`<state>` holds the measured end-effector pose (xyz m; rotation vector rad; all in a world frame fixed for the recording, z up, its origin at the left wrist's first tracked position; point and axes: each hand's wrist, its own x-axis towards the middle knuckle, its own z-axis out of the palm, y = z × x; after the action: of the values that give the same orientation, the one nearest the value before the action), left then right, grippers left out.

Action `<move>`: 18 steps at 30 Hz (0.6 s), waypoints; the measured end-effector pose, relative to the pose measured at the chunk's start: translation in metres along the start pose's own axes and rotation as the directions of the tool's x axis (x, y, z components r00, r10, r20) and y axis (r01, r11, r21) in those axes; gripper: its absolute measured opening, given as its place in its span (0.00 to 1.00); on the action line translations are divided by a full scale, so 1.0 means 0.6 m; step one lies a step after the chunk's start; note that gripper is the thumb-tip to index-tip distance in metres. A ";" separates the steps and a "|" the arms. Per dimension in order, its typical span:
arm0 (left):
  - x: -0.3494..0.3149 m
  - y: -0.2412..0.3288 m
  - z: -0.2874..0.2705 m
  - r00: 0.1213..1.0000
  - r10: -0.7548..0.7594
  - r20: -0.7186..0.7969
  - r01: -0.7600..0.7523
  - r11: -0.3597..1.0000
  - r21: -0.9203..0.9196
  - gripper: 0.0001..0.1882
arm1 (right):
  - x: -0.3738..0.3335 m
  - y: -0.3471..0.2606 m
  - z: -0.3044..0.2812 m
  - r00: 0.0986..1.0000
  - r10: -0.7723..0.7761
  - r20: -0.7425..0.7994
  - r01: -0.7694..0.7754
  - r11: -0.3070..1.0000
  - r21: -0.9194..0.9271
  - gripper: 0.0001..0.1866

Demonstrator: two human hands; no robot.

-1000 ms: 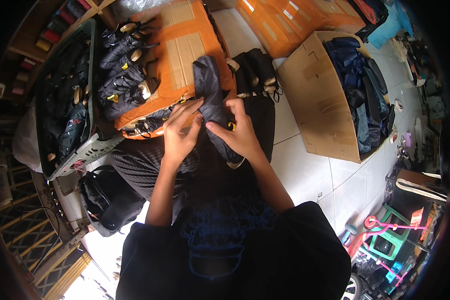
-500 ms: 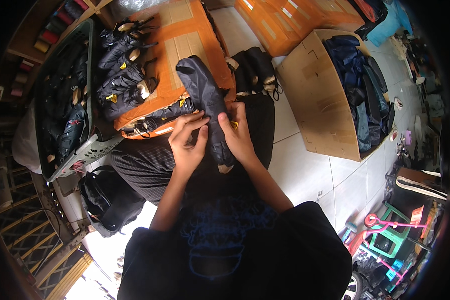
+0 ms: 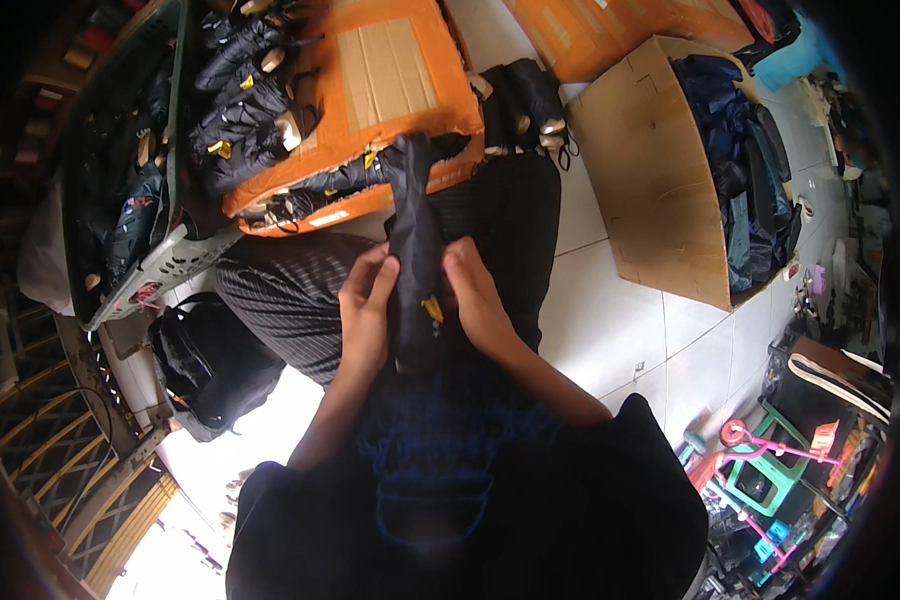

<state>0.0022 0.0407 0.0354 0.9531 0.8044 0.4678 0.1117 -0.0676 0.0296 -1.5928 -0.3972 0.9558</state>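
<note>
Above my lap I hold a black folded umbrella [image 3: 416,215], pointing away from me, with a small yellow tag on its near part. My left hand [image 3: 366,300] pinches its left side between thumb and fingers. On the other side my right hand [image 3: 476,305] is closed against the umbrella, its fingertips partly hidden behind it. Just beyond stands a cardboard box wrapped in orange tape [image 3: 450,75], with more black umbrellas showing through its open near side. Several folded umbrellas [image 3: 238,115] with pale handles lie along its left top.
A dark green plastic basket [image 3: 180,245] full of umbrellas stands at left, above a black bag [image 3: 215,370]. Black umbrellas [image 3: 523,105] lie right of the taped box. An open carton [image 3: 650,170] holds dark blue ones. A pink scooter [image 3: 770,445] and green stool [image 3: 785,480] stand lower right.
The umbrella has come nearer to me and turned more upright in the view. Its yellow tag now faces up, and its pale near end no longer shows. Both hands still grip it.
</note>
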 end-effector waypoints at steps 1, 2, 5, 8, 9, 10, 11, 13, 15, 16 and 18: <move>-0.022 -0.007 -0.010 0.999 -0.038 -0.005 0.038 0.999 0.021 0.16 | -0.015 0.005 0.000 0.999 0.041 0.029 -0.041 0.999 -0.021 0.16; -0.041 -0.023 -0.021 0.998 -0.060 -0.035 0.063 0.994 0.086 0.15 | -0.026 0.010 0.000 0.995 0.083 0.056 -0.080 0.996 -0.042 0.16; -0.086 -0.039 -0.041 0.997 -0.074 -0.015 0.076 0.985 0.155 0.15 | -0.053 0.008 0.001 0.997 0.078 0.023 -0.076 0.994 -0.079 0.19; -0.101 -0.041 -0.054 0.993 -0.117 -0.014 0.118 0.983 0.140 0.15 | -0.054 0.035 0.004 0.991 0.081 0.104 -0.082 0.997 0.008 0.23; -0.102 -0.041 -0.058 0.994 -0.107 -0.005 0.107 0.983 0.151 0.15 | -0.051 0.031 0.002 0.982 0.122 0.147 -0.118 0.993 -0.030 0.24; -0.103 -0.039 -0.060 0.995 -0.101 0.005 0.099 0.982 0.164 0.14 | -0.048 0.022 -0.002 0.969 0.163 0.187 -0.152 0.986 -0.069 0.25; -0.106 -0.034 -0.060 0.995 -0.094 0.014 0.090 0.980 0.177 0.14 | -0.048 0.018 -0.004 0.952 0.205 0.226 -0.184 0.977 -0.110 0.25; -0.110 -0.029 -0.067 0.994 -0.099 0.046 0.087 0.973 0.213 0.13 | -0.051 0.026 -0.003 0.959 0.137 0.247 -0.127 0.990 -0.056 0.25; -0.118 -0.026 -0.080 0.990 -0.119 0.078 0.095 0.960 0.261 0.11 | -0.054 0.033 -0.006 0.944 0.146 0.296 -0.119 0.987 -0.108 0.24; -0.123 -0.026 -0.084 0.989 -0.117 0.089 0.090 0.960 0.266 0.11 | -0.056 0.035 -0.012 0.924 0.191 0.331 -0.133 0.973 -0.189 0.23; -0.131 -0.026 -0.093 0.987 -0.115 0.109 0.081 0.958 0.276 0.10 | -0.060 0.031 -0.016 0.890 0.257 0.377 -0.157 0.949 -0.274 0.23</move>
<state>-0.0900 0.0096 0.0345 1.1779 0.8110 0.2119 0.0926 -0.1046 0.0249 -1.6694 -0.6596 1.4645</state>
